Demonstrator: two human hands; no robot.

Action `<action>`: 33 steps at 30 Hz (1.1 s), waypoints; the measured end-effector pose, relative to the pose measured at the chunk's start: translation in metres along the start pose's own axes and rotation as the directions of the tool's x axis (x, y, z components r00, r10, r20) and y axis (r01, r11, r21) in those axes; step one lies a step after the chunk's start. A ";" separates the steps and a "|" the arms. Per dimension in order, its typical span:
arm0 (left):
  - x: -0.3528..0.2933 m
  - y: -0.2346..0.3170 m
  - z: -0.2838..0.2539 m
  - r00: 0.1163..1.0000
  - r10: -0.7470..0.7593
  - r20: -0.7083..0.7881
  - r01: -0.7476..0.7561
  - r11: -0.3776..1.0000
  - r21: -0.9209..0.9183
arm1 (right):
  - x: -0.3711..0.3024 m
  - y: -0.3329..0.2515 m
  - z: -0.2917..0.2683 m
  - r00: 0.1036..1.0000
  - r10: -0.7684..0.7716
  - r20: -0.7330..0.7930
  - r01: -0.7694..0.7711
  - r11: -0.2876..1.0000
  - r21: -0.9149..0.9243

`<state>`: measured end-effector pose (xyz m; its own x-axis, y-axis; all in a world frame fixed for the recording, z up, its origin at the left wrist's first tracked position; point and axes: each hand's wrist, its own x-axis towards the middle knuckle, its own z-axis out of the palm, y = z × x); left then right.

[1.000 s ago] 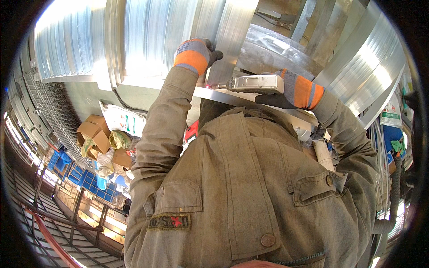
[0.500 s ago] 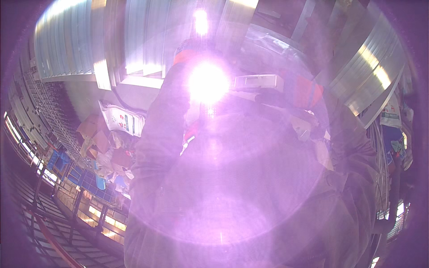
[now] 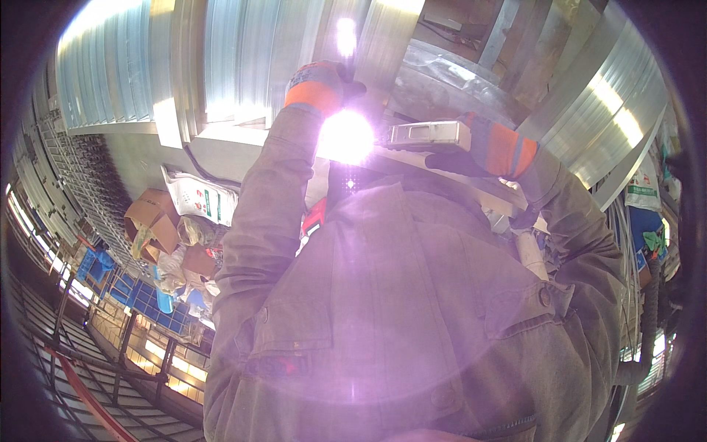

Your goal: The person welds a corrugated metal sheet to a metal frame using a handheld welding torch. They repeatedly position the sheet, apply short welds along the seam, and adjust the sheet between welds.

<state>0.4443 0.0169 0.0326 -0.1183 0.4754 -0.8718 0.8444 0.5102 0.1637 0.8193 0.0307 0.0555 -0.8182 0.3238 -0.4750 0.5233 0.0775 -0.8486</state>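
A blinding white-violet flash point(image 3: 347, 138) glares between my two hands and hides whatever lies under it. My right hand point(image 3: 501, 147), in an orange and dark glove, is closed around a silver, box-shaped welding gun point(image 3: 428, 136) whose front points left at the flash. Above and to the left of the glare is my left hand point(image 3: 317, 85), in a matching glove. Its dark fingers bend in at the edge of the metal there; what they grip is lost in the glare. Long, ribbed metal profiles point(image 3: 239, 59) lie beyond my left hand.
More metal profiles point(image 3: 596, 110) lean at the far right. At left are a white printed sack point(image 3: 202, 195), an open cardboard box point(image 3: 153, 214), plastic bags and blue crates point(image 3: 147, 298). A dark ridged hose point(image 3: 648, 331) hangs along the right side.
The purple haze that veiled the whole picture has thinned, so gloves, sleeves and jacket show clearly. The flash stays between my hands, slightly further right; my arms have hardly moved.
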 end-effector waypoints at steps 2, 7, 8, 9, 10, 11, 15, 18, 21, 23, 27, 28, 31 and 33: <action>0.000 0.002 -0.001 1.000 -0.018 0.009 0.018 0.999 0.030 | 0.000 -0.005 -0.005 0.999 0.039 0.018 -0.038 0.998 -0.058; -0.007 0.003 -0.005 1.000 -0.029 0.009 0.030 0.999 -0.012 | -0.001 -0.018 -0.016 0.998 0.018 0.058 -0.015 0.999 -0.049; -0.008 0.004 -0.005 0.999 -0.032 0.004 0.032 0.999 0.009 | -0.001 -0.022 -0.017 0.997 0.030 0.066 -0.023 0.994 -0.104; -0.009 0.004 -0.005 0.999 -0.035 -0.001 0.035 0.999 0.029 | 0.000 -0.024 -0.018 0.997 0.022 0.069 -0.015 0.995 -0.096; -0.009 0.005 -0.004 0.999 -0.027 -0.023 0.028 0.998 0.048 | 0.001 -0.027 -0.019 0.997 0.015 0.072 -0.009 0.996 -0.091; -0.009 0.005 -0.003 0.999 -0.039 -0.029 0.040 0.998 0.039 | 0.001 -0.029 -0.020 0.997 0.005 0.073 0.001 0.996 -0.085; -0.005 0.003 0.000 0.998 -0.053 -0.035 0.054 0.998 0.025 | 0.002 -0.033 -0.021 0.996 -0.018 0.083 0.023 0.998 -0.066; -0.002 0.001 0.000 0.998 -0.054 -0.019 0.054 0.998 0.044 | 0.001 -0.034 -0.022 0.996 -0.030 0.087 0.034 0.998 -0.053; 0.000 0.002 0.000 0.997 -0.074 -0.005 0.074 0.996 0.050 | 0.000 -0.037 -0.023 0.995 -0.042 0.089 0.046 0.998 -0.041; -0.001 0.003 0.000 0.997 -0.080 -0.012 0.080 0.996 0.044 | 0.000 -0.038 -0.023 0.995 -0.051 0.089 0.054 0.998 -0.037; -0.009 0.004 -0.001 0.997 -0.068 -0.036 0.069 0.997 0.022 | -0.001 -0.040 -0.023 0.994 -0.061 0.086 0.064 0.998 -0.027; -0.012 0.003 -0.001 0.997 -0.059 -0.046 0.060 0.998 0.013 | -0.002 -0.039 -0.023 0.994 -0.062 0.088 0.064 0.998 -0.025; -0.025 -0.004 0.002 0.984 0.054 -0.169 -0.055 0.998 0.000 | -0.005 -0.039 -0.024 0.995 -0.059 0.083 0.062 0.998 -0.033; -0.025 -0.014 -0.002 0.988 -0.025 -0.154 0.005 0.992 -0.126 | -0.006 -0.038 -0.025 0.995 -0.052 0.080 0.055 0.998 -0.038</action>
<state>0.4343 -0.0007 0.0530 -0.2179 0.5671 -0.7943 0.7709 0.5992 0.2163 0.8103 0.0499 0.0964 -0.8606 0.2429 -0.4476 0.4862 0.1307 -0.8640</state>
